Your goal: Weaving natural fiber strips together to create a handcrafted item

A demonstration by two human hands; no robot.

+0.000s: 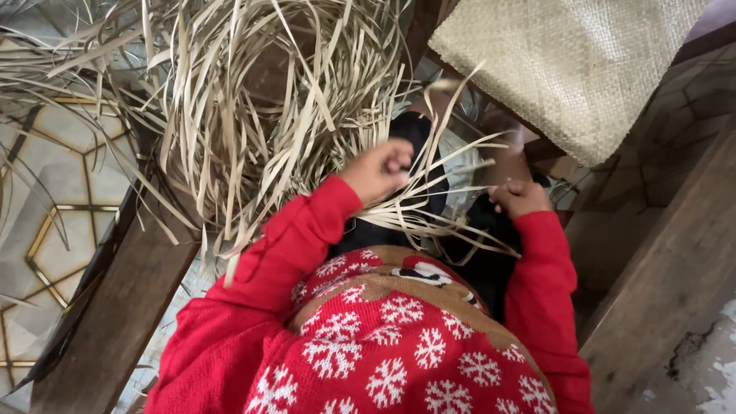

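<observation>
Left hand [377, 170]: fist clamped on dried palm strips [418, 201] drawn from loose heap [253, 100]. Right hand [520, 196]: closed on strip ends. Woven mat [567, 69] finished alongside; most strips unwoven.

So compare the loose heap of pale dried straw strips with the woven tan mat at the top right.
The loose heap of pale dried straw strips is tangled, its strands jutting every way; the woven tan mat is flat, with strands interlaced tightly. The left hand grips strips from the heap; neither hand touches the mat. The heap fills the upper left, the mat the upper right. Both are pale straw-coloured.
</observation>
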